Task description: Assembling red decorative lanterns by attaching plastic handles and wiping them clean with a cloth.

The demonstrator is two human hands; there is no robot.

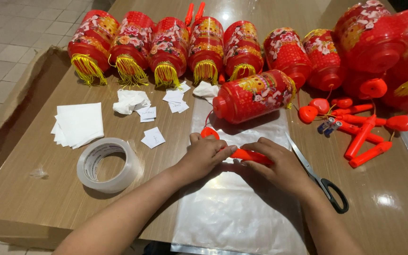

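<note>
Both my hands rest on a clear plastic sheet (232,212) at the table's middle. My left hand (205,156) and my right hand (279,165) together grip an orange-red plastic handle stick (249,155) lying flat between them. The stick's round end (209,132) pokes out past my left fingers. Just beyond it lies a red patterned lantern (253,96) on its side, joined to the stick by a thin cord.
Scissors (319,177) lie right of my right hand. A roll of clear tape (108,165) and white paper sheets (79,123) sit left. A row of red lanterns (168,45) lines the far edge; loose orange handles (362,134) lie at right.
</note>
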